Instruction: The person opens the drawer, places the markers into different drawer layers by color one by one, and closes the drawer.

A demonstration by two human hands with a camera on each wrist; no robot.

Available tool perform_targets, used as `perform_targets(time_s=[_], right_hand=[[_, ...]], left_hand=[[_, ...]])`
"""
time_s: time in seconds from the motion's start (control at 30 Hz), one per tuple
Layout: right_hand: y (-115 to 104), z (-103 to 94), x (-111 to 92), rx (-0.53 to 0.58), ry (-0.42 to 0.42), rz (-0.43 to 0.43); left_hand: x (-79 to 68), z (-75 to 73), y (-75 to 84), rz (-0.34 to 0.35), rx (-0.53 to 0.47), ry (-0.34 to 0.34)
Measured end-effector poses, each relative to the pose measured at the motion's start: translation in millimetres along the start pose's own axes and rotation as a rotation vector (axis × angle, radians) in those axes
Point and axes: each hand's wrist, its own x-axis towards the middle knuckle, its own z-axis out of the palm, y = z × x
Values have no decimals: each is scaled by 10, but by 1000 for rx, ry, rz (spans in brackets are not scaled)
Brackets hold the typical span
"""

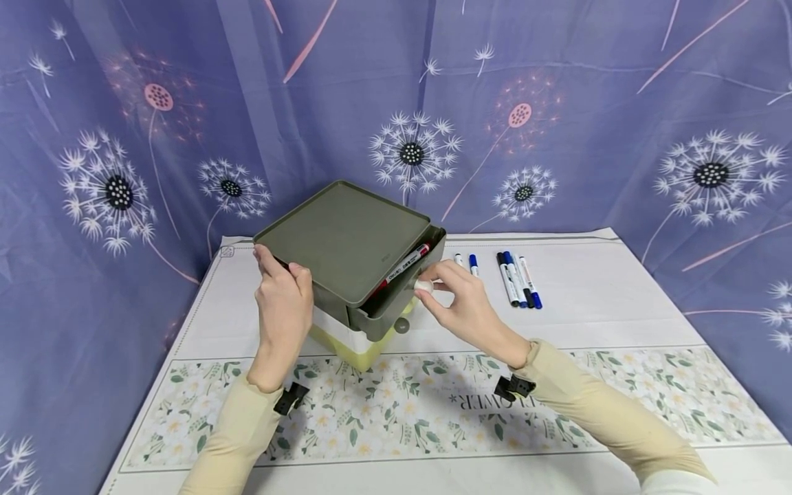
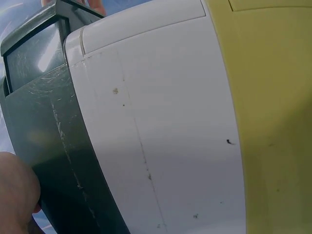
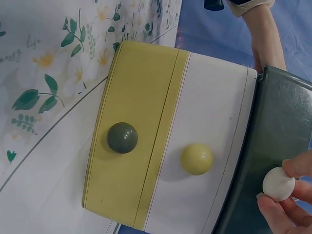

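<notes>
A small three-tier drawer box (image 1: 343, 240) stands on the table, dark green on top, white in the middle and yellow below. Its top green drawer (image 1: 396, 302) is pulled partway out, and a red-capped marker (image 1: 405, 267) lies inside. My right hand (image 1: 464, 302) pinches that drawer's round white knob (image 3: 279, 184) between thumb and fingers. At the box's near left edge, my left hand (image 1: 281, 309) grips the green top tier. The white drawer bears a yellow knob (image 3: 197, 159), and the yellow drawer a dark green knob (image 3: 122, 137); both drawers look closed.
To the right of the box lie several markers (image 1: 518, 280) with black and blue caps. Two more markers (image 1: 473, 265) lie partly behind my right hand. A floral-printed white cloth (image 1: 619, 392) covers the table, and a purple dandelion curtain (image 1: 309, 103) hangs behind.
</notes>
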Motion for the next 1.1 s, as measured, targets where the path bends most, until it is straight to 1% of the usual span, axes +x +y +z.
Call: perform_targets(time_s=[0.2, 0.67, 1.1], right_hand=[[-2, 3, 20, 1, -22, 13], [17, 50, 36, -4, 5, -23], [3, 67, 74, 4, -10, -5]], left_hand=[[-3, 1, 4, 7, 2, 5], [-12, -2, -1, 5, 2, -6], [-7, 14, -4, 14, 0, 10]])
